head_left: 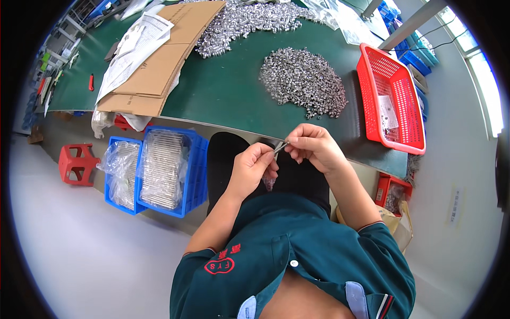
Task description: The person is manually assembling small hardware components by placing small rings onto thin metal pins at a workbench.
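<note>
On the far left, a red stool (77,165) stands on the floor, and a small red cutter (91,83) lies on the green table (223,87). Two blue crates (198,175) sit side by side below the table edge, holding rows of metal pieces (162,170) in clear plastic. Above them, white papers (133,48) lie on flat cardboard (170,56), with a large heap of silvery parts (249,24) beyond. Over the person's lap, the left hand (251,164) pinches a thin metal piece (280,147); the right hand (316,148) pinches at its other end, though any smaller part there cannot be told. Beyond the hands lies a nearer heap of small metal parts (303,82), with a red basket (368,98) beside it at the right.
</note>
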The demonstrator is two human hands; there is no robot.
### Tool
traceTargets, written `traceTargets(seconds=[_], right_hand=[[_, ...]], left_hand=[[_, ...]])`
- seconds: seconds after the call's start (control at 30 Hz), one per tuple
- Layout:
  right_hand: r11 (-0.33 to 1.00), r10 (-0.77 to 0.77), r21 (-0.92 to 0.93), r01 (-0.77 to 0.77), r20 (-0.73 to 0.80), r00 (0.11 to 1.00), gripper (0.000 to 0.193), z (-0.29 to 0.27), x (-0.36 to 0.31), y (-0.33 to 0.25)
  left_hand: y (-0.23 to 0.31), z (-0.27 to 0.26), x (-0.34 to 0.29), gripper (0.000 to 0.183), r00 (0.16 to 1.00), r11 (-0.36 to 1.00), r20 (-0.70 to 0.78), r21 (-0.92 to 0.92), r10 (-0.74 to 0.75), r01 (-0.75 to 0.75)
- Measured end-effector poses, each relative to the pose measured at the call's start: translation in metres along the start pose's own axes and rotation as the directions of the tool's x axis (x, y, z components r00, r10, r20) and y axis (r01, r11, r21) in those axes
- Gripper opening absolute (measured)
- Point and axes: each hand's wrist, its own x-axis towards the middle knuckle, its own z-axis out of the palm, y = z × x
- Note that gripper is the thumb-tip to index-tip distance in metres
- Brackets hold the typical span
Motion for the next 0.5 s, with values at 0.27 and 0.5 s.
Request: traceTargets(seconds=[0.27,0.5], right_hand=[[0.995,0.073,0.06,-0.074,0.016,0.997,0.006,-0.005,-0.01,0.001],[0.994,0.089,-0.069,-0.089,0.003,0.996,0.005,-0.007,-0.02,-0.006]], left_hand=[[0.005,0.01,-0.005,0.011,0.997,0.977,-0.034,0.206,0.069,-0.061],[0.006,0.014,-0.007,0.008,0.966,0.864,0.029,0.44,0.258,-0.244]])
